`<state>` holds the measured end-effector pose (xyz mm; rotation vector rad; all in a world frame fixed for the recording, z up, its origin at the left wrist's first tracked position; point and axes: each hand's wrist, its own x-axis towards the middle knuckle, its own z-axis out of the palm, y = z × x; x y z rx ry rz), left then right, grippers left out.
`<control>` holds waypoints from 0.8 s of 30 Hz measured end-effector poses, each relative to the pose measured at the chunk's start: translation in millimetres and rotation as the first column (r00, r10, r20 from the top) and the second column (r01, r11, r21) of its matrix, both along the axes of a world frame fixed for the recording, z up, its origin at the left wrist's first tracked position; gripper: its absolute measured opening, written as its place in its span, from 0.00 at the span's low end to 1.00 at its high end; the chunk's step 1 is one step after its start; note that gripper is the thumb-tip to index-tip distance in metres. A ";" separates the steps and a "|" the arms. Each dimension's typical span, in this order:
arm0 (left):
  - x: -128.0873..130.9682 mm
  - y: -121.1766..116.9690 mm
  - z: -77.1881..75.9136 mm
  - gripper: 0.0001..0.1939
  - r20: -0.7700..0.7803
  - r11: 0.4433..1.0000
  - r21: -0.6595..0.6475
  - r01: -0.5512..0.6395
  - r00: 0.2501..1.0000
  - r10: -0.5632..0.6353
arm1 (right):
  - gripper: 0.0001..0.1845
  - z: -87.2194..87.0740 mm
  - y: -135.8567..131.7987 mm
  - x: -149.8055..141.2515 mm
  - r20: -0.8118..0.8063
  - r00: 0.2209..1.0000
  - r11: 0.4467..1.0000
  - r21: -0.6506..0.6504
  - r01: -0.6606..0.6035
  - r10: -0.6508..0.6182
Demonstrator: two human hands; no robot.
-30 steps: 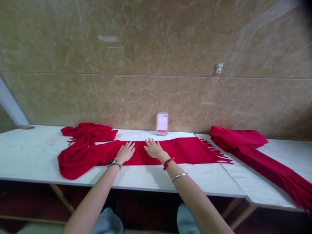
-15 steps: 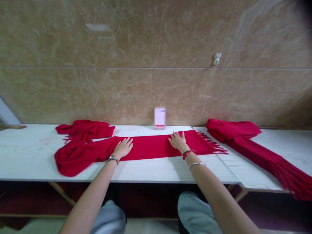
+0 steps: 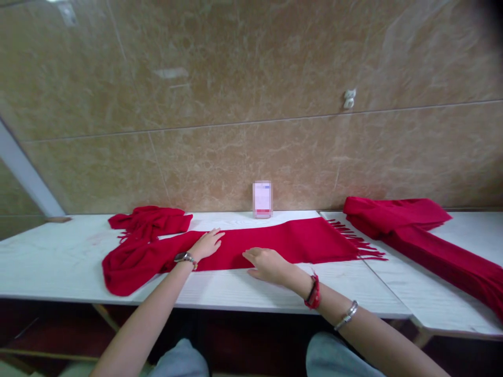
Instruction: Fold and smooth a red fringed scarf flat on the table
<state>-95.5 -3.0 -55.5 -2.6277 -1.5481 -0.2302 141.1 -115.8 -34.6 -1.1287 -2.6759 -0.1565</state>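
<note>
A red fringed scarf lies stretched along the white table, flat in the middle and bunched at its left end. My left hand rests on it with the fingers out, near the bunched part. Over the scarf's near edge is my right hand, its fingers extended and pointing left, with nothing visible in it. I cannot tell whether it touches the cloth. The scarf's fringe spreads out at the right end.
Another red scarf lies folded at the right, its tail running to the near edge. Crumpled red cloth sits at the back left. A phone stands against the tiled wall. A seam divides the white tabletop.
My right hand has moved left and nearer to me, from flat near the fringe to the scarf's near edge. My left hand stays on the cloth. The view has shifted and tilted slightly.
</note>
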 end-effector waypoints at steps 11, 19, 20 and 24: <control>49.9 72.7 18.6 0.12 0.123 0.979 -0.189 0.077 0.991 -0.055 | 0.08 2.6 -1.4 -17.9 0.163 0.987 0.991 0.134 -0.008 -0.014; 35.0 83.4 16.1 0.11 0.210 0.944 -0.328 0.033 0.977 0.038 | 0.09 -8.1 6.7 -24.0 0.032 0.999 0.977 0.210 0.029 -0.037; 33.4 83.9 16.7 0.11 0.223 0.938 -0.343 0.041 0.974 0.039 | 0.08 -8.6 7.6 -23.9 0.020 0.999 0.976 0.216 0.033 -0.038; 30.0 83.0 17.8 0.11 0.258 0.932 -0.360 0.043 0.965 0.055 | 0.07 -7.7 7.6 -21.4 0.029 0.999 0.971 0.239 0.006 -0.013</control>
